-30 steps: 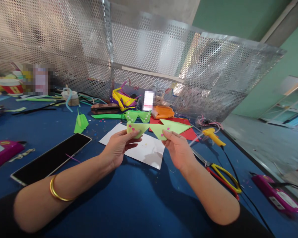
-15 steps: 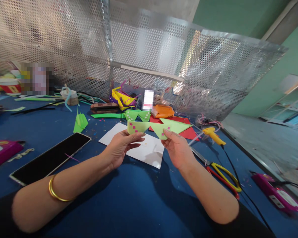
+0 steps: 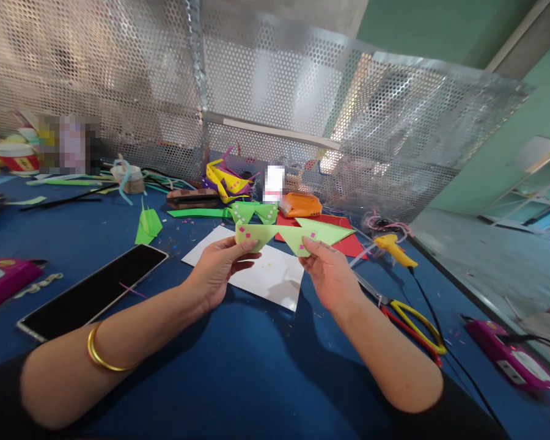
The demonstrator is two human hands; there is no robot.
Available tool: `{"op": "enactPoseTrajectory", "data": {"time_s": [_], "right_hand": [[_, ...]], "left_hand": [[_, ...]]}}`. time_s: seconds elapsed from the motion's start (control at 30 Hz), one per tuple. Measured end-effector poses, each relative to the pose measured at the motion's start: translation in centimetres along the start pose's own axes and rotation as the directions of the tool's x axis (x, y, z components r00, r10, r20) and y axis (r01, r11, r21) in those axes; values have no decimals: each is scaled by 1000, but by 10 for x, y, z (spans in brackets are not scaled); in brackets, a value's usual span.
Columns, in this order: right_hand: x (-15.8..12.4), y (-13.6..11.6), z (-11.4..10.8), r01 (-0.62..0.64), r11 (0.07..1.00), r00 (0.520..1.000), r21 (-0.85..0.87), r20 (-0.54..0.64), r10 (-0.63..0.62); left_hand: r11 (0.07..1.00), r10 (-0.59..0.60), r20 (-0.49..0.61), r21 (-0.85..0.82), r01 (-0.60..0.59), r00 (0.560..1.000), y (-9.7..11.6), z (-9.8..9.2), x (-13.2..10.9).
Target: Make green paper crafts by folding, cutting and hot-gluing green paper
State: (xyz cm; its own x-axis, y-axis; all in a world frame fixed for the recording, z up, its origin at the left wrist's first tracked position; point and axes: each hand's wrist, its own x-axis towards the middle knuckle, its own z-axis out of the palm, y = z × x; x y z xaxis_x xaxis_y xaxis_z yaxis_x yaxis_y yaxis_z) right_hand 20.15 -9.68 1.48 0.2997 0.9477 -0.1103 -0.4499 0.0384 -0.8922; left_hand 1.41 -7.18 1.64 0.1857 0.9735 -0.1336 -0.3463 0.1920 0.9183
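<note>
A light green paper bow [image 3: 275, 234] dotted with small pink squares hangs above the blue table, held between both hands. My left hand [image 3: 220, 267] pinches its left wing between thumb and fingers. My right hand [image 3: 329, 274] pinches the right wing the same way. Under the bow lies a white sheet of paper [image 3: 261, 276]. A gold bangle [image 3: 98, 357] circles my left forearm.
A black phone [image 3: 91, 291] lies at the left. Yellow-handled scissors [image 3: 410, 322] and a yellow glue gun [image 3: 393, 250] lie at the right. Red paper [image 3: 348, 244], another green bow [image 3: 254, 212], an orange object [image 3: 301, 206] and paper scraps sit before the perforated metal screen [image 3: 275, 122]. Pink devices [image 3: 508, 356] flank both edges.
Both hands keep their hold on the bow; it has barely shifted, and the fingers have adjusted slightly on the wings.
</note>
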Motion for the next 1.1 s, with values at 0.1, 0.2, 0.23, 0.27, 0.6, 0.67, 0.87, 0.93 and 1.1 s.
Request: {"op": "enactPoseTrajectory", "data": {"time_s": [0.1, 0.2, 0.23, 0.27, 0.6, 0.67, 0.87, 0.93, 1.1], "right_hand": [[1, -3, 0, 3, 998, 999, 57, -39, -1], [3, -7, -1, 33, 994, 997, 104, -78, -25], [3, -9, -2, 41, 993, 996, 113, -89, -31], [4, -10, -3, 46, 992, 995, 119, -99, -34], [11, -19, -10, 69, 987, 990, 146, -128, -50], [11, -20, -10, 69, 987, 991, 148, -123, -51], [12, -17, -9, 49, 987, 991, 150, -127, -30], [12, -15, -8, 45, 988, 992, 148, -120, -27], [11, -14, -8, 40, 990, 994, 136, -108, -25]], "left_hand": [[999, -7, 36, 31, 6, 999, -1, 0, -1], [998, -14, 75, 63, 9, 997, -2, 0, -1], [998, -14, 81, 69, 9, 997, -2, 0, -1], [998, -13, 79, 69, 8, 997, -1, 0, 0], [999, 31, -145, -15, -33, 989, 1, -2, 4], [999, 13, -137, -43, -19, 990, 2, -2, 4], [998, 0, -38, -69, -3, 999, 5, -3, 5], [999, 24, -49, -32, -26, 999, 6, -4, 6], [990, 139, -141, 40, -134, 980, 6, -3, 6]]}}
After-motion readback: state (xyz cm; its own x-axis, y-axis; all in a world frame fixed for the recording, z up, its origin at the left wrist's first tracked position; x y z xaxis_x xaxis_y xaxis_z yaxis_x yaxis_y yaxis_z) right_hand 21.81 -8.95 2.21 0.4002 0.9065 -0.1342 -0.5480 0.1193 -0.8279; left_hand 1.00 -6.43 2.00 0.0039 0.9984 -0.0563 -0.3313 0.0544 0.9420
